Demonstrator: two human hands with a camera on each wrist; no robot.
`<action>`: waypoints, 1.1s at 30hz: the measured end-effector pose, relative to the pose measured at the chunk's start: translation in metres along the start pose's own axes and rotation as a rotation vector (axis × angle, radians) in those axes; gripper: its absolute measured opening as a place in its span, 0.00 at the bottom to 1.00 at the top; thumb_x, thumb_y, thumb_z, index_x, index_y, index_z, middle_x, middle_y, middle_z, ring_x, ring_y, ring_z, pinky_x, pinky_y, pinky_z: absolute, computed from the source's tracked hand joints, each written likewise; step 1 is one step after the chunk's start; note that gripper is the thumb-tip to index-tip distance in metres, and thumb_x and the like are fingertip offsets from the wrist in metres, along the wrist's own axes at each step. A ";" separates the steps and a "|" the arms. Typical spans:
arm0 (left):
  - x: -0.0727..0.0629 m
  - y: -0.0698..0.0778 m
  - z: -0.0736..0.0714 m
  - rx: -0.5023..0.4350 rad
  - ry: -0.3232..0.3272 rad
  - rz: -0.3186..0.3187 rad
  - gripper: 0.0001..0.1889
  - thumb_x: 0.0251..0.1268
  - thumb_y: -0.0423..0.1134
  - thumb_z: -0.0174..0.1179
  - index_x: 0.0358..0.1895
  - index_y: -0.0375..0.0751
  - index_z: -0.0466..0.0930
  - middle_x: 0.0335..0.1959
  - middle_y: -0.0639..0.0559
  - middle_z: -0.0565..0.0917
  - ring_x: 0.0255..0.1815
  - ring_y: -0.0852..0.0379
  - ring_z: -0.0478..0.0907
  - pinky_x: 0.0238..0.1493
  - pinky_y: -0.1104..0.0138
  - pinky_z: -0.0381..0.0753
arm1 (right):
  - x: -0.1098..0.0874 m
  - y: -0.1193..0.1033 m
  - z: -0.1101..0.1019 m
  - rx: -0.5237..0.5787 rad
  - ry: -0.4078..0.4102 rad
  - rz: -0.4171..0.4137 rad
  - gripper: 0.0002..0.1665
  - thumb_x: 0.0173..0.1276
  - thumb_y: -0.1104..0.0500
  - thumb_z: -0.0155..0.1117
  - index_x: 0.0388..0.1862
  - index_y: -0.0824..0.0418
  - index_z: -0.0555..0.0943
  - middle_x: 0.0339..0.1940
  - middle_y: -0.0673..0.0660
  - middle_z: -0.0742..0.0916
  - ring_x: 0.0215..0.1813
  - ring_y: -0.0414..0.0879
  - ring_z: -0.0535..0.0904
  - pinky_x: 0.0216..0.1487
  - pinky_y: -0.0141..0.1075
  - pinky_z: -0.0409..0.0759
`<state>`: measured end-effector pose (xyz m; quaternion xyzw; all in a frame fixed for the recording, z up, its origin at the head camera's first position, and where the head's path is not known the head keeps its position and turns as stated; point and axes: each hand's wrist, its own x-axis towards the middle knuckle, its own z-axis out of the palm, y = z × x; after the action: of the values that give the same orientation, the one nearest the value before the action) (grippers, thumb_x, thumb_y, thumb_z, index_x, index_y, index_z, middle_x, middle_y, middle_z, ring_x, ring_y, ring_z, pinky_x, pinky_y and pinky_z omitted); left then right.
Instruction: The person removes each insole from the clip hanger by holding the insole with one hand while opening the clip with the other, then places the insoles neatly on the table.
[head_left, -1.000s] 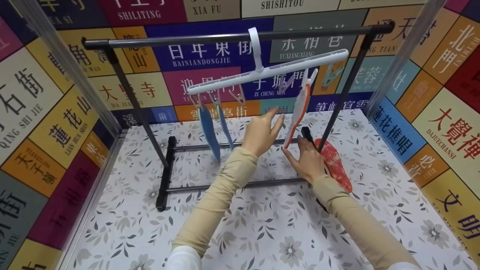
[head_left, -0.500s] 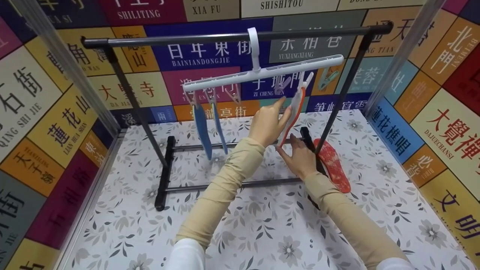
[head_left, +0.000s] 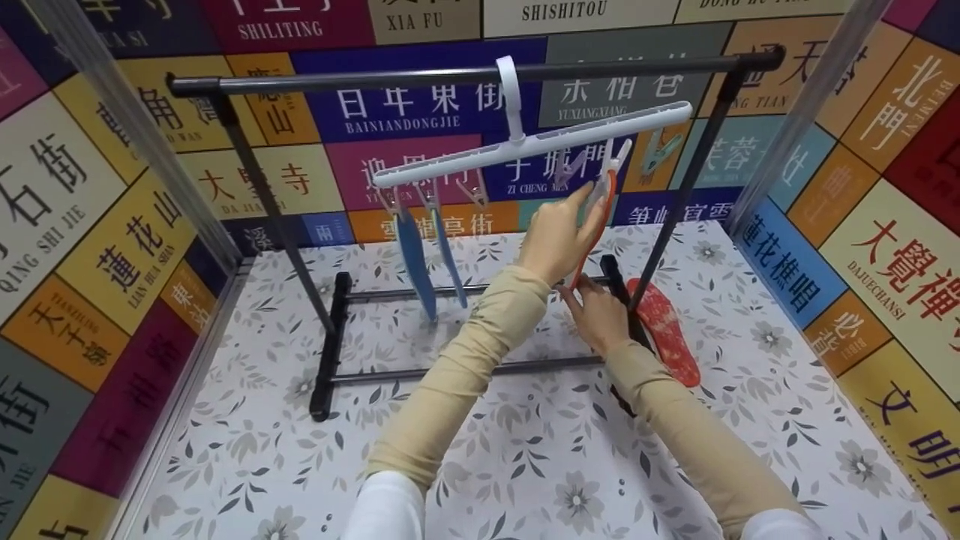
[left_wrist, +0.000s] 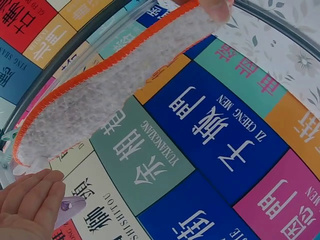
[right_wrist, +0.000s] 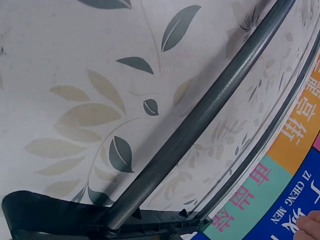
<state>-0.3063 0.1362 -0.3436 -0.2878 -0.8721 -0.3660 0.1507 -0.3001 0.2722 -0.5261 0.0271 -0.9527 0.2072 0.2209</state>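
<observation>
A fleecy white insole with an orange edge (left_wrist: pixel 100 95) hangs from a white clip (head_left: pixel 619 159) on the white hanger (head_left: pixel 457 160). My right hand (head_left: pixel 600 319) pinches its lower end; those fingertips (left_wrist: pixel 218 9) show at the top of the left wrist view. Beside the insole's clipped end is my left hand (head_left: pixel 559 236), its fingers (left_wrist: pixel 35 200) extended in the left wrist view; whether they touch it is unclear. Two blue insoles (head_left: pixel 415 259) hang at the hanger's left end. A purple clip (left_wrist: pixel 71 207) sits near my left fingers.
The hanger hooks over a black rack's top bar (head_left: pixel 375 79). A red patterned insole (head_left: pixel 667 330) lies on the flowered surface by the rack's right foot. Lower bars (right_wrist: pixel 200 115) cross beneath my hands. A green clip (head_left: pixel 660 152) hangs at the hanger's right end.
My left hand has moved right and up to the insole's clipped end. My right hand has shifted left and pinches the lower end. The hanger has swung slightly.
</observation>
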 end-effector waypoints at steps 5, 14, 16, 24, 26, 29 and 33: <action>0.004 0.004 0.005 0.024 0.000 -0.013 0.24 0.80 0.49 0.45 0.69 0.40 0.71 0.44 0.39 0.88 0.42 0.49 0.86 0.52 0.62 0.82 | -0.008 0.001 -0.001 -0.062 0.034 -0.018 0.26 0.78 0.47 0.52 0.34 0.67 0.82 0.29 0.70 0.85 0.28 0.68 0.82 0.29 0.61 0.77; 0.016 0.013 0.009 0.060 -0.033 -0.020 0.26 0.79 0.50 0.45 0.70 0.38 0.70 0.54 0.39 0.85 0.52 0.45 0.84 0.54 0.59 0.82 | -0.020 0.004 -0.007 -0.137 0.125 -0.050 0.23 0.77 0.52 0.54 0.30 0.69 0.81 0.27 0.69 0.85 0.25 0.68 0.81 0.25 0.59 0.77; 0.020 0.015 0.008 0.050 -0.036 -0.030 0.26 0.79 0.51 0.44 0.70 0.40 0.70 0.57 0.40 0.84 0.54 0.45 0.84 0.56 0.59 0.81 | -0.022 0.005 -0.008 -0.152 0.148 -0.055 0.21 0.76 0.53 0.55 0.34 0.70 0.83 0.29 0.70 0.85 0.25 0.68 0.82 0.25 0.59 0.78; 0.033 0.016 0.007 -0.028 -0.039 -0.104 0.27 0.78 0.56 0.45 0.66 0.41 0.75 0.49 0.43 0.87 0.47 0.50 0.86 0.50 0.63 0.83 | -0.032 0.006 -0.009 -0.152 0.165 -0.075 0.19 0.76 0.53 0.55 0.45 0.69 0.84 0.40 0.65 0.88 0.26 0.66 0.82 0.24 0.57 0.79; 0.035 0.016 0.006 -0.014 -0.037 -0.116 0.27 0.77 0.58 0.45 0.63 0.43 0.77 0.43 0.45 0.88 0.42 0.51 0.86 0.44 0.63 0.83 | -0.035 0.006 -0.009 -0.166 0.187 -0.096 0.19 0.76 0.53 0.56 0.48 0.69 0.83 0.39 0.66 0.88 0.26 0.66 0.82 0.24 0.57 0.79; 0.036 0.018 0.008 0.018 -0.046 -0.127 0.26 0.75 0.61 0.44 0.54 0.45 0.80 0.33 0.49 0.86 0.35 0.53 0.85 0.38 0.63 0.81 | -0.040 0.006 -0.010 -0.184 0.220 -0.134 0.19 0.74 0.54 0.58 0.48 0.70 0.82 0.34 0.66 0.87 0.26 0.64 0.82 0.22 0.55 0.78; 0.038 0.022 0.010 0.042 -0.050 -0.142 0.25 0.72 0.65 0.44 0.39 0.48 0.79 0.27 0.53 0.82 0.31 0.55 0.83 0.33 0.64 0.79 | -0.047 0.007 -0.010 -0.197 0.245 -0.159 0.18 0.73 0.55 0.61 0.47 0.70 0.82 0.36 0.66 0.87 0.28 0.62 0.82 0.22 0.53 0.79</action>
<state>-0.3235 0.1706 -0.3201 -0.2312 -0.9012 -0.3500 0.1086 -0.2550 0.2806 -0.5411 0.0549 -0.9291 0.0966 0.3526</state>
